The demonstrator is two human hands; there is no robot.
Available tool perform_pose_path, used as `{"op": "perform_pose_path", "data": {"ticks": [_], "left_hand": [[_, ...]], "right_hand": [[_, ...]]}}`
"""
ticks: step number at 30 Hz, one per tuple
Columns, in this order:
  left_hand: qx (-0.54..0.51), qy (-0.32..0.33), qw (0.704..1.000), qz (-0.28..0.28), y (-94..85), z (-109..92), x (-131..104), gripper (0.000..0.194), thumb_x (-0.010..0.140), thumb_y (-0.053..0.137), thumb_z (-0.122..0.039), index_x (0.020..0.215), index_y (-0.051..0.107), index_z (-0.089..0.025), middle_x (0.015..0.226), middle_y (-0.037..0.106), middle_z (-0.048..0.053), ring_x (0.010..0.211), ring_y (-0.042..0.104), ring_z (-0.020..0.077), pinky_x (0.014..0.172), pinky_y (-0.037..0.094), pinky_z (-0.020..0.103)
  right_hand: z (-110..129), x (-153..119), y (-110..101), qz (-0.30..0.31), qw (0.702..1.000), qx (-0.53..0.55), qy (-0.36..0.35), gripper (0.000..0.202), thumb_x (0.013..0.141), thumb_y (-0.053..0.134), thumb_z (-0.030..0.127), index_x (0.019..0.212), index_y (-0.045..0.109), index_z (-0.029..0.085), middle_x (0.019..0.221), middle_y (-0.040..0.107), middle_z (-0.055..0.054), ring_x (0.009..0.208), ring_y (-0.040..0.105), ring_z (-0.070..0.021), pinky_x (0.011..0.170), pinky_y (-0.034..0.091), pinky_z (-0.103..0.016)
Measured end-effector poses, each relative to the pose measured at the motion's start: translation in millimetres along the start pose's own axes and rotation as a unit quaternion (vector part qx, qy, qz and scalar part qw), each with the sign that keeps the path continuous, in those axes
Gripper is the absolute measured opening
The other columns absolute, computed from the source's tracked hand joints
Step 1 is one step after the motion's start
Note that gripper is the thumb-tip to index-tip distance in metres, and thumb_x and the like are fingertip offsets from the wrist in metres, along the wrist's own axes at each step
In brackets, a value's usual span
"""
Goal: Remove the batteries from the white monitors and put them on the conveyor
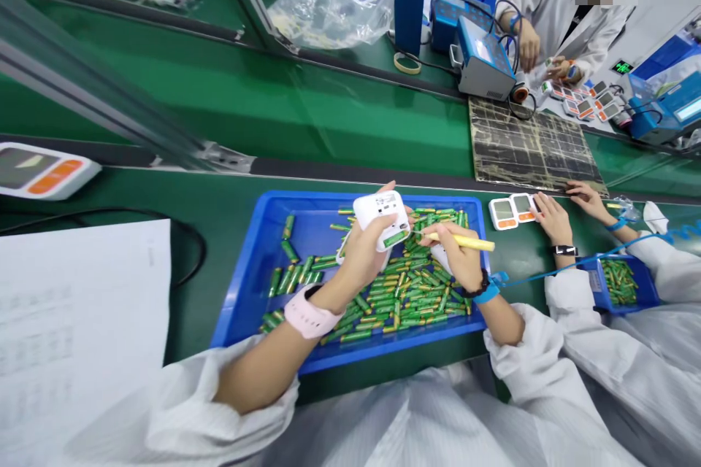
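Gripping a white device [382, 217], battery bay upward, above the blue tray [257, 270]: left hand [361, 252]; right hand [457, 255] clamped on a yellow stick [465, 241].

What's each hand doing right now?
Left hand: closed around a white device with a green battery in its open back.
Right hand: closed on a yellow stick tool, tip at the device.
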State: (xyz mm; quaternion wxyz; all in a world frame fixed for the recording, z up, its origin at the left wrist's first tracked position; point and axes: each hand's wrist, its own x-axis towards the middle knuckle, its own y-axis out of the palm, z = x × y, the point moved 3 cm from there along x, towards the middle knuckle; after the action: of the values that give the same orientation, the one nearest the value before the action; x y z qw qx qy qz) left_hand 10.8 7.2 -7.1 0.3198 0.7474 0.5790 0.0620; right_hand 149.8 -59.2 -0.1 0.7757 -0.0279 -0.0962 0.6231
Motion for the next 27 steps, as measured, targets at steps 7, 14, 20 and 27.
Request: {"op": "perform_pose_path", "data": {"ticks": [7, 14, 20, 27], "left_hand": [[-0.009, -0.008, 0.999, 0.038, 3.3, 1.6, -3.2, 0.066, 0.061, 0.070, -0.029, 0.125, 0.056, -0.017, 0.084, 0.069, 0.003, 0.075, 0.066, 0.0205, 0.071, 0.052, 0.030], [0.090, 0.040, 0.995, 0.005, -1.8, 9.5, 0.1, 0.060, 0.060, 0.076, -0.032, 0.115, 0.059, -0.015, 0.093, 0.071, 0.007, 0.080, 0.068, 0.0222, 0.075, 0.053, 0.033], [0.230, 0.037, 0.972, -0.034, -18.0, -13.5, 49.0, 0.046, 0.064, 0.075, -0.040, 0.101, 0.066, -0.012, 0.099, 0.072, 0.011, 0.088, 0.068, 0.0248, 0.075, 0.054, 0.033], [0.387, 0.014, 0.913, -0.125, -33.2, -58.8, 156.6, 0.034, 0.061, 0.077, -0.017, 0.091, 0.063, -0.007, 0.078, 0.069, 0.014, 0.074, 0.068, 0.0272, 0.067, 0.054, 0.038]], "right_hand": [[-6.0, -2.0, 1.5, -0.013, 0.997, 0.072, 0.036, 0.030, 0.091, 0.050, 0.044, 0.079, 0.070, 0.026, 0.068, 0.069, -0.001, 0.067, 0.066, -0.0142, 0.067, 0.055, -0.031], [-26.1, 9.1, 11.7, -0.011, 0.956, 0.255, 0.142, 0.038, 0.083, 0.057, 0.057, 0.078, 0.064, 0.019, 0.063, 0.066, -0.001, 0.061, 0.066, -0.0142, 0.062, 0.057, -0.026], [6.0, 6.0, -109.4, 0.050, 0.996, -0.061, -0.030, 0.036, 0.083, 0.064, 0.050, 0.108, 0.066, 0.025, 0.086, 0.070, -0.001, 0.085, 0.067, -0.0191, 0.081, 0.058, -0.036], [23.8, 11.9, -261.3, -0.011, 0.977, -0.192, -0.094, 0.019, 0.082, 0.067, 0.049, 0.090, 0.068, 0.031, 0.092, 0.065, -0.002, 0.092, 0.061, -0.0206, 0.090, 0.052, -0.041]]}}
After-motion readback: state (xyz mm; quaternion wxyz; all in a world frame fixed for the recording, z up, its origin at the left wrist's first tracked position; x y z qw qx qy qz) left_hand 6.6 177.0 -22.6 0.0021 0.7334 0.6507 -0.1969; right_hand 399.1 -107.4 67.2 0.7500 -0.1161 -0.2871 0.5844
